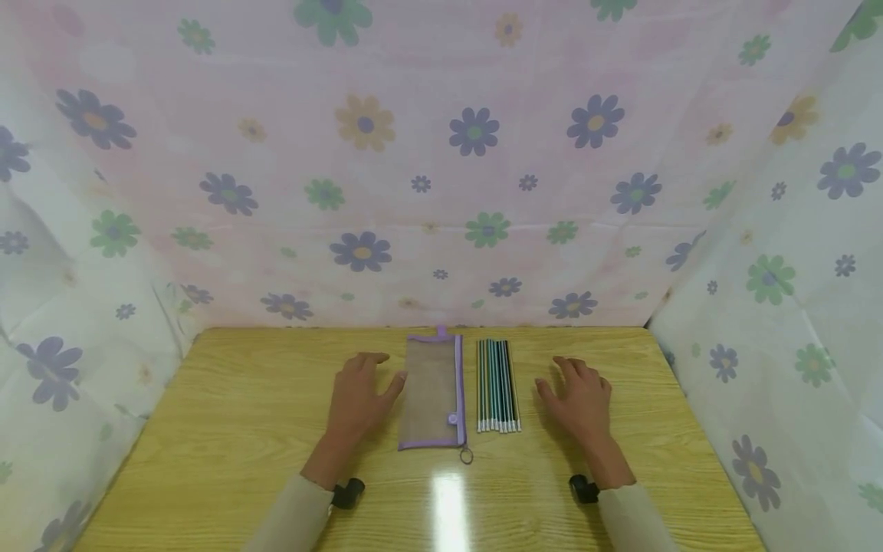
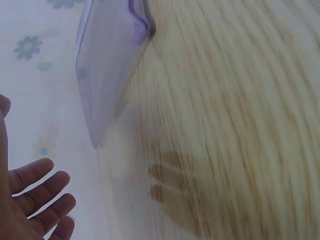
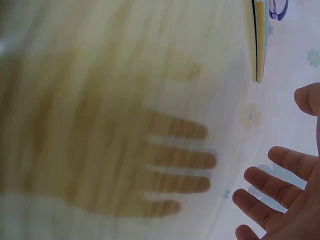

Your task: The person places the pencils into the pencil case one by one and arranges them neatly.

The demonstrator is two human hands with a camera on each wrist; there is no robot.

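Observation:
A see-through zip pencil pouch (image 1: 431, 391) with purple edging lies flat near the table's middle, a metal ring at its near right corner. Right of it, several pencils (image 1: 495, 387) lie side by side in a row, their white eraser ends toward me. My left hand (image 1: 362, 395) is just left of the pouch, fingers relaxed and holding nothing; the left wrist view shows its spread fingers (image 2: 42, 195) and the pouch (image 2: 107, 65) beyond. To the right of the pencils is my right hand (image 1: 578, 395), also holding nothing, thumb toward them. In the right wrist view, the pencils (image 3: 258, 40) show end-on.
The wooden table (image 1: 228, 429) has a shiny light reflection near its front. A flowered cloth (image 1: 414, 192) hangs behind the table's far edge and along both sides. Dark wrist cameras (image 1: 348, 493) sit at both cuffs.

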